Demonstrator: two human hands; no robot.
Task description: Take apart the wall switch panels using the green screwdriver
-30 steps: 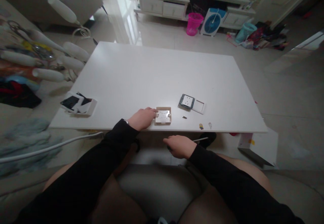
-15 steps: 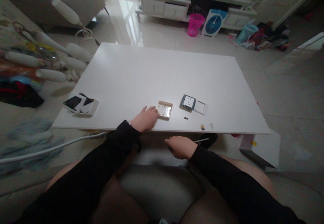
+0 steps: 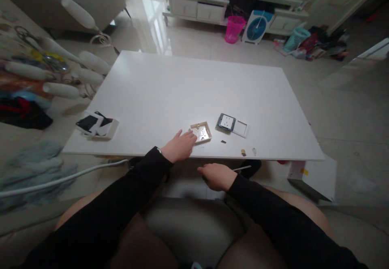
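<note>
My left hand (image 3: 180,146) lies at the near edge of the table, its fingers stretched out and touching the left side of a cream socket back box (image 3: 204,133). The box's hollow side faces up. Below the table edge, my right hand (image 3: 218,176) is closed round a screwdriver (image 3: 244,169); only its thin shaft shows, pointing right past the wrist, and the handle is hidden in the fist. Right of the box lies a socket module (image 3: 226,122) with a white face and dark frame, beside a white cover frame (image 3: 241,129).
Small dark screws (image 3: 223,141), a small yellow-and-blue piece (image 3: 243,152) and a clear bag-like piece (image 3: 254,151) lie near the front edge of the white table (image 3: 194,82). More white and black socket parts (image 3: 97,124) are at left. A grey-white cable (image 3: 67,175) hangs at the left.
My left hand has shifted slightly right, and the back box under its fingers has turned and slid a little right. My right hand has stayed in place.
</note>
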